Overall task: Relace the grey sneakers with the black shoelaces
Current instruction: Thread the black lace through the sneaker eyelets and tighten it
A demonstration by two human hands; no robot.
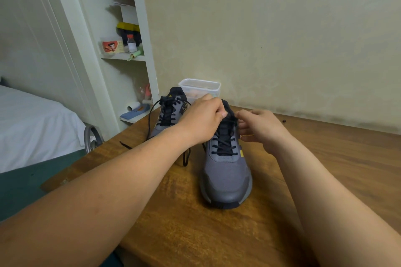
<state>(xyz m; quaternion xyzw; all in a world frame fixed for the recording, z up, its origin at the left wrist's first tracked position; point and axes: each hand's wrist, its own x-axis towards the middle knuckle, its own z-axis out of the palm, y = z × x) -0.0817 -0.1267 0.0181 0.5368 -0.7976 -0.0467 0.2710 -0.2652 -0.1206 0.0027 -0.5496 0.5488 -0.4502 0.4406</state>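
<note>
Two grey sneakers stand on the wooden table (pixel 325 169). The near sneaker (pixel 226 180) points its toe at me, and a black lace (pixel 224 144) crosses its eyelets. At the top of its tongue my left hand (pixel 201 119) and my right hand (pixel 260 128) meet, each pinching a bit of the black lace. The far sneaker (pixel 168 115) stands behind and to the left, laced in black. Its loose lace ends (pixel 186 158) trail over the table toward me, partly hidden by my left forearm.
A clear plastic box (pixel 199 89) stands behind the sneakers against the wall. A small dark object (pixel 284 120) lies on the table at the right. White shelves (pixel 128 54) with bottles and a bed (pixel 32 119) are to the left, off the table.
</note>
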